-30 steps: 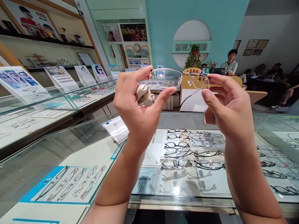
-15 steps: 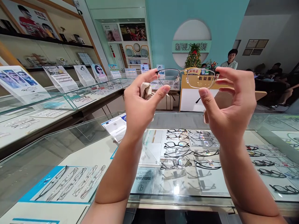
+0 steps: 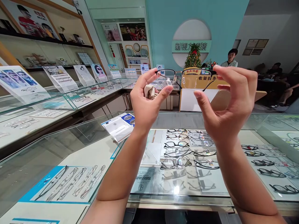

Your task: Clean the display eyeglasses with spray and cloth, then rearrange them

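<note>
Both my hands hold up a pair of eyeglasses with dark upper rims and clear lenses, tilted so the lenses show almost edge-on. My left hand pinches the frame's left side and also holds a crumpled beige lens cloth against its palm. My right hand grips the frame's right side between fingertips and thumb. A thin dark temple arm angles down near my right thumb. The other temple arm is mostly hidden.
Below my forearms is a glass display counter with rows of eyeglasses and a leaflet. Another glass case runs along the left. Ahead stands a cashier desk, with a person behind it. Several people sit at the right.
The eyeglasses have tilted from nearly face-on to almost edge-on, and the dark temple arm now shows near my right thumb. Both hands have rotated slightly with them; the cloth stays in my left hand.
</note>
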`<state>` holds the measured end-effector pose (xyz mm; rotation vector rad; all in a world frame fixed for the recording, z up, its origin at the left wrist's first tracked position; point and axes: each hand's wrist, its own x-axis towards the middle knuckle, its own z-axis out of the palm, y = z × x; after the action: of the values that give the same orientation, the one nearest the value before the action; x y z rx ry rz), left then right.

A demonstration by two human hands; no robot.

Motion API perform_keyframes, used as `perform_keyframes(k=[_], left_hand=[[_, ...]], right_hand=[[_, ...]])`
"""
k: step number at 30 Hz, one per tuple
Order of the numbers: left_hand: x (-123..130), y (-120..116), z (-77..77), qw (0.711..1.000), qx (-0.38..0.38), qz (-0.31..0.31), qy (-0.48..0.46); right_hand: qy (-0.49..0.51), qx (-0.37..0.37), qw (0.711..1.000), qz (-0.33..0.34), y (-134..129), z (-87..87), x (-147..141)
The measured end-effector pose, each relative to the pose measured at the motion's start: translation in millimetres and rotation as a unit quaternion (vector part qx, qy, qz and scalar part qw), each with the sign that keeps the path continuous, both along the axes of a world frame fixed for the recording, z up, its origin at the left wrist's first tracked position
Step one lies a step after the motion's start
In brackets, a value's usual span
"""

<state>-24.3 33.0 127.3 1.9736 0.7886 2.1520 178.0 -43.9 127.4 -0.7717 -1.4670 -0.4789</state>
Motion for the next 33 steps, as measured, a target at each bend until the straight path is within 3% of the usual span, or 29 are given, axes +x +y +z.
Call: perform_keyframes(k=[3, 12, 15, 30, 33], left_hand=[[4.1, -0.6, -1.3, 1.000, 0.021, 0.020, -0.004], [7.3, -10.7, -10.3, 0.976, 0.120, 0.182, -0.022], [7.0, -14.3, -11.1, 0.967, 0.139, 0.211, -0.016], [6.6, -20.1, -9.1, 0.973, 0.118, 0.195, -0.032], [5.6, -20.5, -8.9, 0.980, 0.101, 0.167, -0.036]], right_hand=[[0.013, -0.007, 1.000, 0.012, 1.3, -0.1, -1.4], [0.044, -0.078, 0.990, 0.112, 20.9, -3.9, 5.6], [0.035, -0.111, 0.984, 0.136, 26.8, -5.3, 10.1], [0.068, -0.159, 0.967, 0.186, 28.3, -6.0, 7.1], [0.087, -0.168, 0.963, 0.194, 27.3, -4.7, 5.3]])
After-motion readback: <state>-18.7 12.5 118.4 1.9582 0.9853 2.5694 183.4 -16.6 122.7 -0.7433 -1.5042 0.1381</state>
